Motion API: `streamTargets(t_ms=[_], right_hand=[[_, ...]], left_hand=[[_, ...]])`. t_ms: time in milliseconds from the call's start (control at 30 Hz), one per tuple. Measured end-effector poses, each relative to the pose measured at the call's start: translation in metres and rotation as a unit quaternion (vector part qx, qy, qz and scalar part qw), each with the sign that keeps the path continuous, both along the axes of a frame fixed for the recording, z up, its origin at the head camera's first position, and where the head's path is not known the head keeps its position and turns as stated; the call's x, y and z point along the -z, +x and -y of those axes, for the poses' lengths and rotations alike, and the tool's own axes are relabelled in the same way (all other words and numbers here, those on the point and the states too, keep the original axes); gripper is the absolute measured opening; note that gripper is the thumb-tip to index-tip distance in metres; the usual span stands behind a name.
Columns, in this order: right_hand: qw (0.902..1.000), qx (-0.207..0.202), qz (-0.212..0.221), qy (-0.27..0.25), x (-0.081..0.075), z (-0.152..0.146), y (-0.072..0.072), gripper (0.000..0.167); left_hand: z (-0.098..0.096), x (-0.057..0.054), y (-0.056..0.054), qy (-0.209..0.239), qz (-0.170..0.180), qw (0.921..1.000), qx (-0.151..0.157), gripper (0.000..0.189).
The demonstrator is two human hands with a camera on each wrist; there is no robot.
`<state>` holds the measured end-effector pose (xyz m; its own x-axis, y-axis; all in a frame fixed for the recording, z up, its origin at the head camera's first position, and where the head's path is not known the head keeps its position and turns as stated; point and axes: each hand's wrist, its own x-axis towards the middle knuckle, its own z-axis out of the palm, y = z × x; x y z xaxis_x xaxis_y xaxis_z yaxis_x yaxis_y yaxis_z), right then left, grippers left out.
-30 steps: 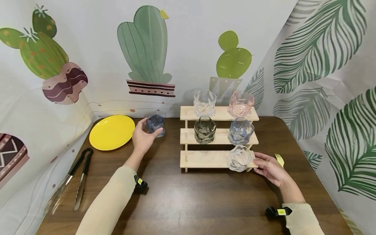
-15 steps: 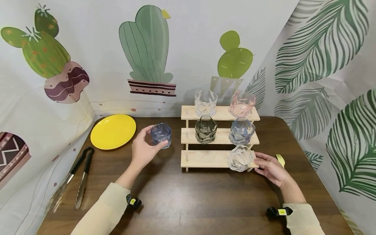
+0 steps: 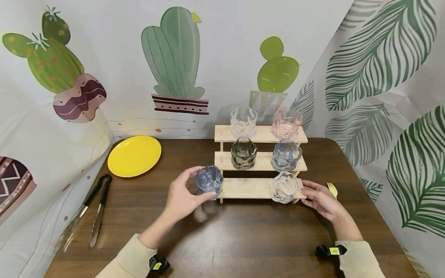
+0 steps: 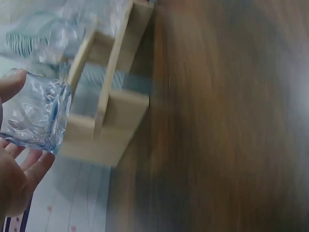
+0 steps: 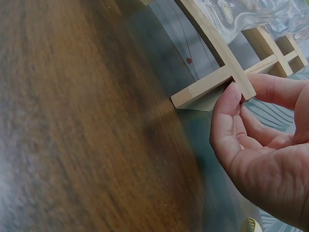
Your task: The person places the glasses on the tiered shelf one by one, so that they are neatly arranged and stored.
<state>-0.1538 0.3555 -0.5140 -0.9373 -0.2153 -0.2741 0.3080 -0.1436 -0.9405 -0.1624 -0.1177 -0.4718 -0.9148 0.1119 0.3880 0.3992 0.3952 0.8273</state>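
Observation:
In the head view my left hand (image 3: 182,195) grips a blue glass (image 3: 209,181) between thumb and fingers, at the left end of the lowest tier of a wooden three-step rack (image 3: 245,188). The left wrist view shows this glass (image 4: 36,111) raised off the wood, fingers on its sides. My right hand (image 3: 321,200) pinches the right end of that lowest tier, thumb and finger on the board's edge (image 5: 241,82). A clear glass (image 3: 285,188) sits tilted-looking on that tier, close to the right hand.
Dark (image 3: 243,154) and blue (image 3: 286,155) glasses stand on the middle tier, clear (image 3: 243,121) and pink (image 3: 286,123) glasses on top. A yellow plate (image 3: 134,156) and tongs (image 3: 101,200) lie left. A yellow fork (image 3: 332,189) lies beyond the right hand.
My left hand has carried the blue glass rightward and nearer, from beside the plate to the rack's lowest tier. The right hand stays at the rack's end.

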Motion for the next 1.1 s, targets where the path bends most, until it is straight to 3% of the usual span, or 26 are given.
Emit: streamTargets(t_ms=[167,367,600,900,1100], right_hand=[[1.0000,0.003,0.001,0.000,0.000,0.001,0.000,0.036],[1.0000,0.003,0.002,0.000,0.000,0.000,0.001,0.037],[1.0000,0.003,-0.001,-0.004,0.000,0.000,0.001,0.031],[1.0000,0.002,-0.002,-0.006,0.001,0.001,0.001,0.037],[1.0000,0.002,-0.003,-0.002,0.000,0.001,0.001,0.042]], left_hand=[[-0.024,-0.003,0.009,0.002,0.027,0.9988,0.042,0.081],[-0.049,0.004,0.008,-0.014,0.030,0.9978,0.058,0.084],[-0.070,0.011,0.003,-0.029,0.047,0.9969,0.055,0.084],[-0.087,0.017,-0.003,-0.002,0.067,0.9957,0.065,0.083],[-0.093,0.022,-0.006,0.017,0.055,0.9966,0.059,0.081]])
